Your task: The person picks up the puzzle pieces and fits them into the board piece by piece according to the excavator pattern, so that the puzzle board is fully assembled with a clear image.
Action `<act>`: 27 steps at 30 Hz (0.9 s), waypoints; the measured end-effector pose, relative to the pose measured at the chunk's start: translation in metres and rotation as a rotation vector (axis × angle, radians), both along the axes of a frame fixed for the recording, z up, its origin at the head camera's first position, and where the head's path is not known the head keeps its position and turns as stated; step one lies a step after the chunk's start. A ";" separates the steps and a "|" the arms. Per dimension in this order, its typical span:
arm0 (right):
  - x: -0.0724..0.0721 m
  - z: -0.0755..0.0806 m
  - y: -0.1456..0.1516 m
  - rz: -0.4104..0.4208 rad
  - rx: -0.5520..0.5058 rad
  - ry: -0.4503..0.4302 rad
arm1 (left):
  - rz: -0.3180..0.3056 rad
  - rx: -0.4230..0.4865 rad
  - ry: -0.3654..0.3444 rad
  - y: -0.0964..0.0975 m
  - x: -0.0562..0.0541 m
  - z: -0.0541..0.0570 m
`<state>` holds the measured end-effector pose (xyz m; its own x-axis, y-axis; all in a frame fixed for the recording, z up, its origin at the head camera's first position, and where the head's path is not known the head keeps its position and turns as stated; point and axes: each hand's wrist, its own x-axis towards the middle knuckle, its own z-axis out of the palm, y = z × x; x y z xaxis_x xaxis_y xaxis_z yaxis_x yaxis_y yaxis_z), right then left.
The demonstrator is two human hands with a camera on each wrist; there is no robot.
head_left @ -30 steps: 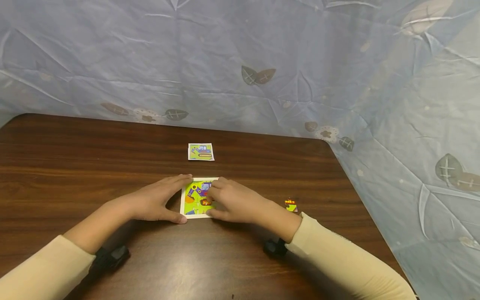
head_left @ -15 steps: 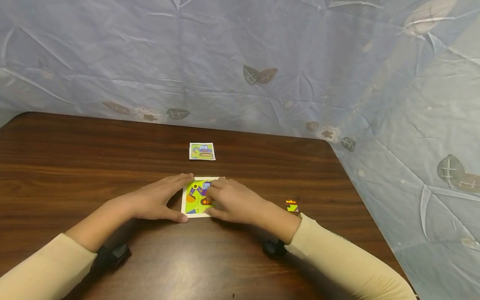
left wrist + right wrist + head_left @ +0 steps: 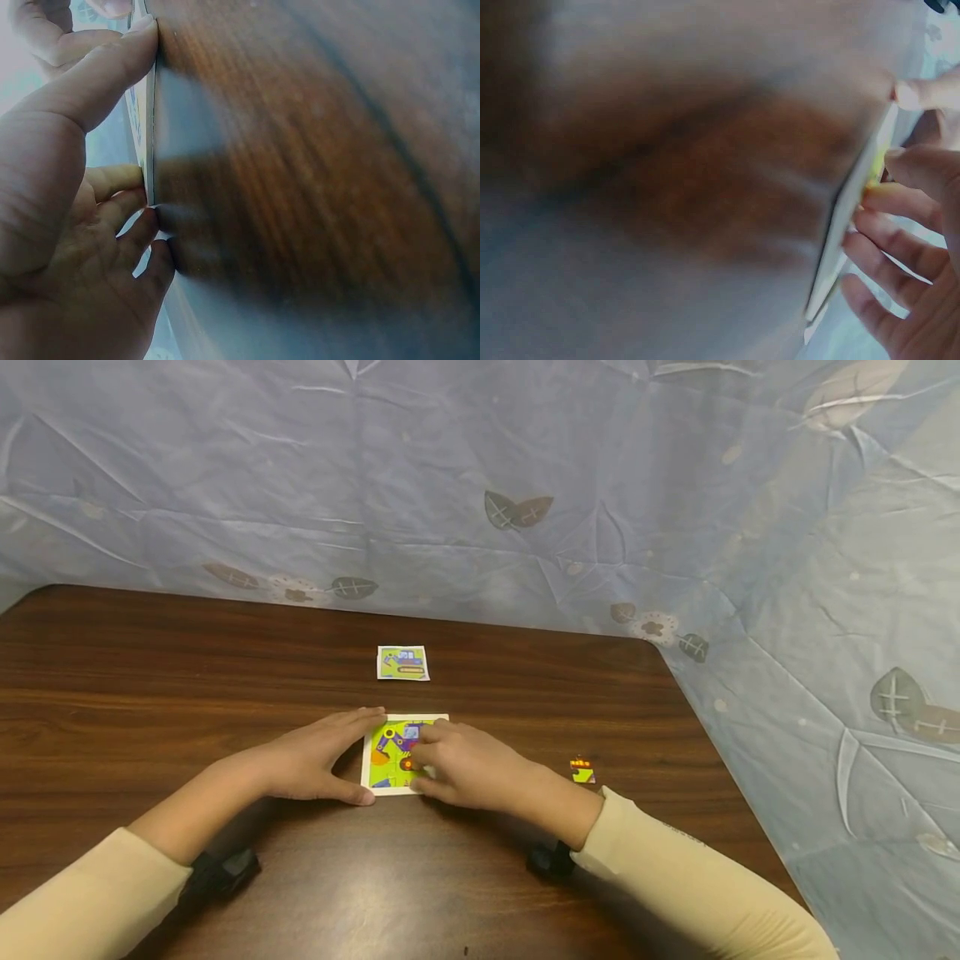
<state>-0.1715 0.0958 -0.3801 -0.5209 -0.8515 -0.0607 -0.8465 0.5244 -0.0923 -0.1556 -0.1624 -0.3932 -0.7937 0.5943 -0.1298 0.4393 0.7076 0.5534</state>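
Note:
A small jigsaw puzzle board (image 3: 386,777) with a white border and a digger picture lies flat on the brown table. My left hand (image 3: 307,760) holds its left side, thumb at the near corner and fingertips at the far one. In the left wrist view that thumb (image 3: 112,71) lies along the board's thin edge. Over the right half of the picture, my right hand (image 3: 472,764) has its fingers bent down onto the puzzle. The right wrist view shows a yellow-green puzzle piece (image 3: 876,169) between thumb and index finger. The hand hides the board's right side.
A loose puzzle piece (image 3: 582,770), green with orange, lies right of the right forearm. Behind the board sits a small digger picture card (image 3: 402,663). A patterned grey-blue cloth (image 3: 420,485) hangs along the table's back and right sides.
The right fingers have shifted slightly over the puzzle, showing a little more of the board's top right border. The left hand and the board stay in place.

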 end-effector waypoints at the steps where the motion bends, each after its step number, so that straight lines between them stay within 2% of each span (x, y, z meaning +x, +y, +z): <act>1: -0.001 0.001 0.001 0.002 0.001 -0.021 | 0.001 0.000 -0.002 0.000 0.000 0.000; 7: -0.008 0.007 0.013 0.005 -0.031 -0.134 | 0.010 0.000 -0.011 0.000 0.000 0.000; 11: -0.013 0.011 0.034 -0.049 -0.105 -0.190 | 0.018 0.000 -0.015 0.000 0.001 0.000; 16: -0.018 0.015 0.070 -0.106 -0.168 -0.214 | 0.020 -0.002 0.004 0.000 0.001 0.000; 27: -0.011 0.009 0.160 -0.286 -0.163 -0.214 | 0.024 0.001 -0.011 0.001 0.001 -0.002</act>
<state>-0.1825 0.2555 -0.3714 -0.7285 -0.6814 -0.0700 -0.6210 0.7001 -0.3525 -0.1550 -0.1609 -0.3952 -0.8060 0.5755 -0.1385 0.4163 0.7174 0.5587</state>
